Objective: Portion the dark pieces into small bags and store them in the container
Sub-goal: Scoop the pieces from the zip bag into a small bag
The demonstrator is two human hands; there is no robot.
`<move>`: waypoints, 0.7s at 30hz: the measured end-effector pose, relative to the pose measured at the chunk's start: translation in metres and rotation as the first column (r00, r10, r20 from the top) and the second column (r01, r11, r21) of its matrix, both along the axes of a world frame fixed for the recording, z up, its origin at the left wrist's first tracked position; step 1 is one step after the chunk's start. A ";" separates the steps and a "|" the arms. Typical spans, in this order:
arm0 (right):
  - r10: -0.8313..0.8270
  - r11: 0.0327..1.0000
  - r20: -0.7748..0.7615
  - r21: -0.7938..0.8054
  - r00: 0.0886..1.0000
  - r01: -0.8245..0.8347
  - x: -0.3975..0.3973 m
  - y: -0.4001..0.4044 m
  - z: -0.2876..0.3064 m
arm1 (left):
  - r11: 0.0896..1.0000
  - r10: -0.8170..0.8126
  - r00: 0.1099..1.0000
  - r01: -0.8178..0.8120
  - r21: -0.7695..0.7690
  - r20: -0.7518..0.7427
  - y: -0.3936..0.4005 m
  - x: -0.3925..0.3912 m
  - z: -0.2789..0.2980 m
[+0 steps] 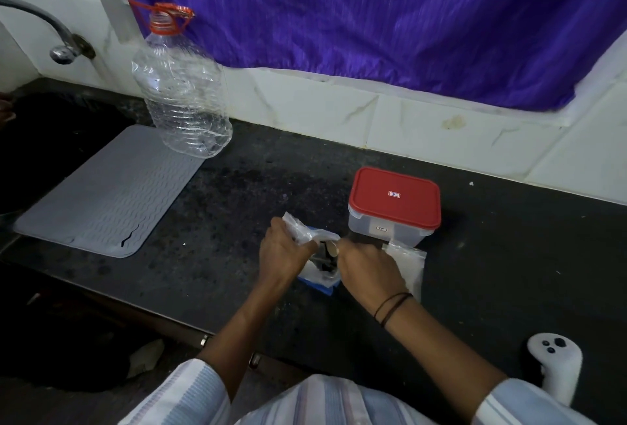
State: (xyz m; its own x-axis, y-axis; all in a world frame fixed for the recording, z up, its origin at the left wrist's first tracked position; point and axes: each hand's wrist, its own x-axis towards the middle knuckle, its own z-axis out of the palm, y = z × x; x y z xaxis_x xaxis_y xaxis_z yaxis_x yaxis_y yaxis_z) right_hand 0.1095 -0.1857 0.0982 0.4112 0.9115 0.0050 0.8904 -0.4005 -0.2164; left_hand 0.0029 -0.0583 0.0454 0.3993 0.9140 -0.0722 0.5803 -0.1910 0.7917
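Hands working small plastic bags on a dark countertop (492, 255).

Left hand (283, 251) is gripping a crumpled clear bag (298, 226), its fingers curled round the plastic, while the right hand (368, 266) is reaching down with bent fingers at the dark pieces (327, 256) between the two hands; whether it is pinching any I cannot tell. Those pieces are lying over a blue-edged bag (319, 283). Another clear bag (409, 263) is lying flat just right of the right hand, before the red-lidded container (395, 207), which is sitting closed.
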 end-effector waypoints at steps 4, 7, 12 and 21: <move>0.016 0.996 0.042 -0.084 0.999 -0.013 -0.005 -0.001 -0.011 | 0.988 0.001 0.997 -0.013 -0.156 -0.078 0.005 0.009 -0.002; -0.019 0.993 0.076 -0.114 0.997 0.027 -0.003 -0.004 -0.020 | 0.986 0.009 0.996 -0.024 -0.163 -0.093 0.005 0.018 -0.002; -0.084 0.989 0.085 -0.118 0.993 0.093 0.001 -0.004 -0.028 | 0.986 0.035 0.998 -0.043 -0.163 -0.051 0.002 0.028 0.000; -0.228 0.973 -0.103 -0.050 0.968 0.224 0.005 0.001 -0.039 | 0.953 -0.011 0.999 -0.005 -0.304 -0.052 0.010 0.033 -0.003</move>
State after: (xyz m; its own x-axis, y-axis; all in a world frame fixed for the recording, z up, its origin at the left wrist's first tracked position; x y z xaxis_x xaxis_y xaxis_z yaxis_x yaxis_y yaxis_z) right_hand 0.1142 -0.1842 0.0591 0.6029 0.7934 -0.0835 0.7480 -0.5986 -0.2867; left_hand 0.0356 -0.0480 0.0427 0.3903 0.8442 -0.3674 0.6223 0.0522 0.7811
